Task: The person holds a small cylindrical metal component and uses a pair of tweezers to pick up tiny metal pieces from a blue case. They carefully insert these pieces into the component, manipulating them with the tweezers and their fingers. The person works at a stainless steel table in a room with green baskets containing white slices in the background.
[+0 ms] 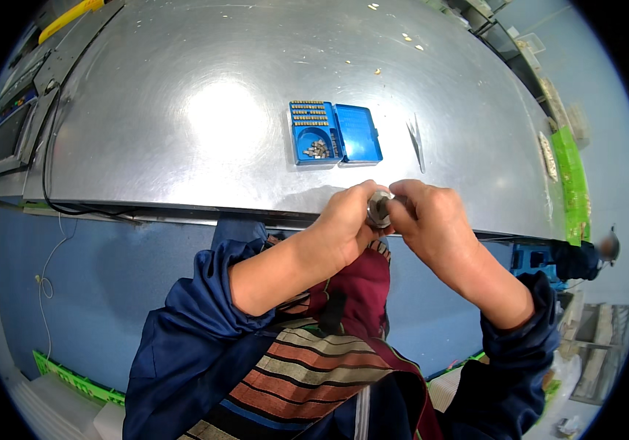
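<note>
Just over the table's near edge, my left hand is closed around a round silver metal piece. From the other side my right hand pinches the same piece, with thumb and fingers at its rim. Its exact kind cannot be made out, as fingers cover much of it. Farther in on the table lies an open blue case. Rows of small brass-coloured pieces fill its upper part, and loose small metal pieces lie in its round well. Its blue lid rests folded out to the right. Metal tweezers lie right of the lid.
The steel table spreads out ahead, with small pale scraps at its far side. A black cable hangs over the left end, near a dark-screened device. A green basket stands at the right edge; another person's sleeve shows beyond.
</note>
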A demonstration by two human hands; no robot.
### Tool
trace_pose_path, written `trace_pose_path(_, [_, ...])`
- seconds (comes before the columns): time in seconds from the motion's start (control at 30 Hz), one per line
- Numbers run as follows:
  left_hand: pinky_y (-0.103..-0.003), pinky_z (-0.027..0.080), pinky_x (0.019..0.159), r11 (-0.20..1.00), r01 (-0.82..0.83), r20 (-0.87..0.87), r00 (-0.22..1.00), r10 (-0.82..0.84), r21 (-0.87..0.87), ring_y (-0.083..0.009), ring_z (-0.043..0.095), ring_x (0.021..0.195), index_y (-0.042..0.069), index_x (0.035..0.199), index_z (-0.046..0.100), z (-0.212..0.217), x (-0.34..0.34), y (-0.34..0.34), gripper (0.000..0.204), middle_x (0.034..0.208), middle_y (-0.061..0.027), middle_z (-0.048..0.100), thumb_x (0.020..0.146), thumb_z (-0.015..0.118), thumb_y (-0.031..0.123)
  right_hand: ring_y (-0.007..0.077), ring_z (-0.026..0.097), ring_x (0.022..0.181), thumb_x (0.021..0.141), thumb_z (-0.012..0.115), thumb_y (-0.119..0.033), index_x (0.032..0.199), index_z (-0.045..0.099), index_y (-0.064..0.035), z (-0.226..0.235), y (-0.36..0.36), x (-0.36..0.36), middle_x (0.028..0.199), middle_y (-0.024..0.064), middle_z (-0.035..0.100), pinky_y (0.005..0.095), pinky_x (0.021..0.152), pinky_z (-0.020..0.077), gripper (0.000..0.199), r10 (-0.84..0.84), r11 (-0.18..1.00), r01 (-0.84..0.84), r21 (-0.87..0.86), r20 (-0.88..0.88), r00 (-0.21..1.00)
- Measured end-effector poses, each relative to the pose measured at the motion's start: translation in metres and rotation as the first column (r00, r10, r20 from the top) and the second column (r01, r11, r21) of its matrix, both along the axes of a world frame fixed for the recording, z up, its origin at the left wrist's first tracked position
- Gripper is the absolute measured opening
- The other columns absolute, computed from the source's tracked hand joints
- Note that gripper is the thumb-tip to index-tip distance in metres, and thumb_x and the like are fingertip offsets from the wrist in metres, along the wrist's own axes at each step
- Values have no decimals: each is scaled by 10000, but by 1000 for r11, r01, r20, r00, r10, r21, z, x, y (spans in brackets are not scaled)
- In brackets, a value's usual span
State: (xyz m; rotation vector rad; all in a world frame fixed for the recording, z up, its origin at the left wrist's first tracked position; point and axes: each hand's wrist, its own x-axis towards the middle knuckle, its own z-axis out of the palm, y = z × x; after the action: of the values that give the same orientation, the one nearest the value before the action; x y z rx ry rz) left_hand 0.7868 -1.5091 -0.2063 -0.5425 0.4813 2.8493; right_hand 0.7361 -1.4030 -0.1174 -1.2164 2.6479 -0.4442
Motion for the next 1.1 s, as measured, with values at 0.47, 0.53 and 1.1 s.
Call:
trace_pose_path(0.47, [-306,455,564,999,-3,49,999,1,45,-188,550,664,12,862,526,-8,-2,4,180,776,-90,569,878,430,163,285,601,624,760,625,-139,680,623,-50,7,0,-1,658,141,576,383,533,480,119,257,966,-228,119,-388,885])
trace_pose_path(0.53, [-343,462,681,1000,24,24,999,-24,14,-184,555,768,16,939,526,-10,-1,2,209,865,-90,578,909,399,179,292,596,585,773,621,-148,658,615,-36,0,0,-5,635,142,576,378,520,477,161,192,981,-192,34,-351,916])
trace_pose_path(1.1, [-324,482,660,998,58,-110,992,-54,34,-192,577,762,3,987,527,-16,2,-7,234,878,-96,580,917,387,177,106,544,565,744,707,-143,1027,562,108,12,-6,-14,646,65,590,240,504,431,405,-113,994,100,53,473,874])
